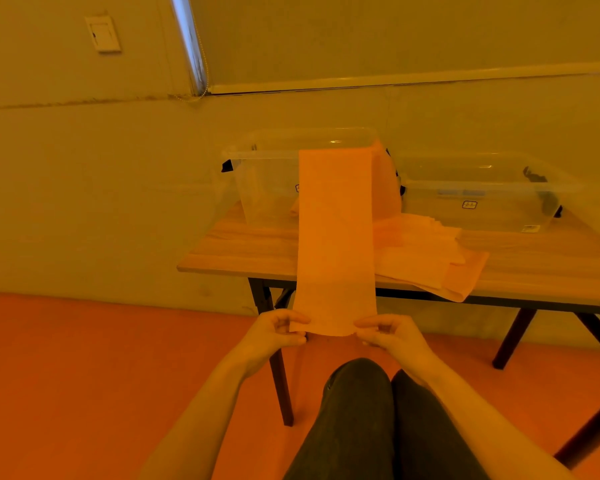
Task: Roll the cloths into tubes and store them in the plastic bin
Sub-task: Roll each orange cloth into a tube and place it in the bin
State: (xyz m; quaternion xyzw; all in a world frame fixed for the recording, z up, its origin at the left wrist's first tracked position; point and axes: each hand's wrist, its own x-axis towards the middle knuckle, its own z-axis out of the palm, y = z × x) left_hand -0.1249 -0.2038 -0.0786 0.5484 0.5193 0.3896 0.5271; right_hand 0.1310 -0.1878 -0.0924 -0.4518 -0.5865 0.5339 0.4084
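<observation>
Left hand [274, 332] and right hand [388, 336] each pinch a near corner of the folded cloth [335, 237]. Its long axis runs away from the hands, over the table [243, 251] edge, its far end reaching the plastic bin [267, 174]. Further cloths [426, 258] lie right of it.

— What are the hands doing?

— The left hand [274, 336] and right hand [388, 336] each pinch a near corner of a long folded cloth [335, 237], which stretches away from them over the table [243, 251] edge.

— And past the hands?

— Just right of the stretched cloth lies a stack of folded cloths [426, 258] (overhanging the table's near edge). Beyond it stand two clear plastic bins: the left bin [267, 181] straight ahead, the right bin [482, 199] off beyond the right hand. Below the hands, dark-trousered knees [371, 393] show.
</observation>
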